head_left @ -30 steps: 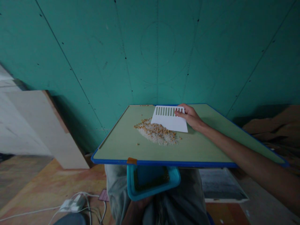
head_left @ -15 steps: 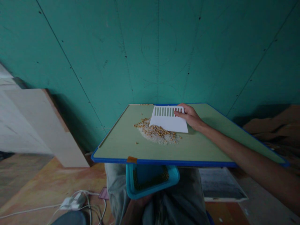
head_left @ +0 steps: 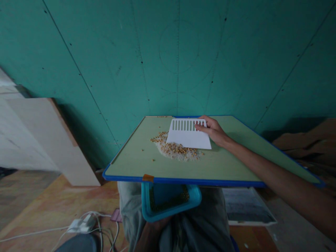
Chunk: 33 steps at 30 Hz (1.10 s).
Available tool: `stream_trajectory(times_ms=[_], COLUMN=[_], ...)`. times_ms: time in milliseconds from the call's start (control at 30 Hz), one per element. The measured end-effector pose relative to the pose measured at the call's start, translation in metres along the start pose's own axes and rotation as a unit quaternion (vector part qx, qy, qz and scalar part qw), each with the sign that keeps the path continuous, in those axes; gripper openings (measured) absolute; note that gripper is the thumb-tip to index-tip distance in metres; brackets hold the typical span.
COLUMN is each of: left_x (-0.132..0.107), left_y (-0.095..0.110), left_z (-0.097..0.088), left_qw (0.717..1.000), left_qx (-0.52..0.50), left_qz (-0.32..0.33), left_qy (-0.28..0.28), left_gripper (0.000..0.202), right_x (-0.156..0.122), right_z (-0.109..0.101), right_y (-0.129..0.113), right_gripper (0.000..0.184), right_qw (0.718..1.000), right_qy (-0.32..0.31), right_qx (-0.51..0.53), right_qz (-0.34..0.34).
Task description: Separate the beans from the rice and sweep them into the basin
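Note:
My right hand (head_left: 212, 130) is closed on a white scraper (head_left: 187, 139) with a row of slots along its top. The fingers grip its upper right corner. The scraper's lower edge rests against a pile of yellow beans (head_left: 181, 148) mixed with whitish grains (head_left: 170, 153) on the board. Below the board's front edge, my left hand (head_left: 160, 224) is under a blue tub (head_left: 172, 214) and supports it, with its fingers mostly hidden. Beans lie inside the tub, in shadow.
The pale green board (head_left: 126, 166) has a blue rim and a piece of orange tape (head_left: 148, 178) at the front. A green wall (head_left: 105, 52) stands directly behind. White cables (head_left: 98, 224) and a power strip (head_left: 81, 225) lie on the floor at left.
The scraper has shifted very slightly over the pile. A single bean now lies left of the pile where none showed before. The tub stays in place beneath the board's edge.

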<state>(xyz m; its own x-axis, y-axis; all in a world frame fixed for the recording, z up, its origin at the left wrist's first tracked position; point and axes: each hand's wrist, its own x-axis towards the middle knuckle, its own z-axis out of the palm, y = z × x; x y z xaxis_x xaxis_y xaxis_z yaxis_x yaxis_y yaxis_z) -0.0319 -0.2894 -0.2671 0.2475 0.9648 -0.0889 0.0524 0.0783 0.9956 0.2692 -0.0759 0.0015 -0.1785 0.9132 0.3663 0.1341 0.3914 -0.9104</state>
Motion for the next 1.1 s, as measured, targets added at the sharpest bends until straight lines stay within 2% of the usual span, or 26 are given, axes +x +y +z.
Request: stream_trajectory(times_ms=[100,233,300,400,467,667,867,1100], left_x=[0.016,0.059,0.069,0.069,0.066,0.066,0.068,0.065], left_y=[-0.004,-0.023,-0.031,-0.034,-0.032,-0.029,-0.027,-0.034], left_z=[0.004,0.006,0.003,-0.002,-0.003,-0.002,-0.001,0.000], left_qw=[1.000,0.996,0.991,0.983,0.979,0.967,0.963,0.962], left_qx=[-0.006,-0.092,-0.137,-0.184,-0.202,-0.254,-0.267,-0.273], left_qz=[0.000,0.002,0.006,0.013,0.012,0.015,0.026,0.011], left_qy=[0.007,0.007,0.001,-0.008,-0.014,-0.028,-0.027,-0.025], left_gripper=[0.052,0.063,0.068,0.082,0.084,0.074,0.082,0.079], right_x=[0.000,0.000,-0.001,-0.001,-0.002,-0.002,-0.003,-0.003], right_z=[0.001,0.001,0.001,0.001,0.001,0.002,0.003,0.003], right_y=[-0.001,-0.001,-0.001,-0.003,-0.004,-0.006,-0.007,-0.008], right_gripper=[0.037,0.036,0.035,0.035,0.035,0.036,0.037,0.035], right_qw=[1.000,1.000,1.000,1.000,1.000,1.000,1.000,1.000], right_qy=[-0.003,-0.006,-0.010,-0.016,-0.018,-0.013,-0.010,0.001], right_qx=[0.001,0.007,0.011,0.015,0.014,0.007,0.013,0.010], right_qz=[-0.002,-0.009,-0.010,-0.009,-0.009,-0.009,-0.004,-0.016])
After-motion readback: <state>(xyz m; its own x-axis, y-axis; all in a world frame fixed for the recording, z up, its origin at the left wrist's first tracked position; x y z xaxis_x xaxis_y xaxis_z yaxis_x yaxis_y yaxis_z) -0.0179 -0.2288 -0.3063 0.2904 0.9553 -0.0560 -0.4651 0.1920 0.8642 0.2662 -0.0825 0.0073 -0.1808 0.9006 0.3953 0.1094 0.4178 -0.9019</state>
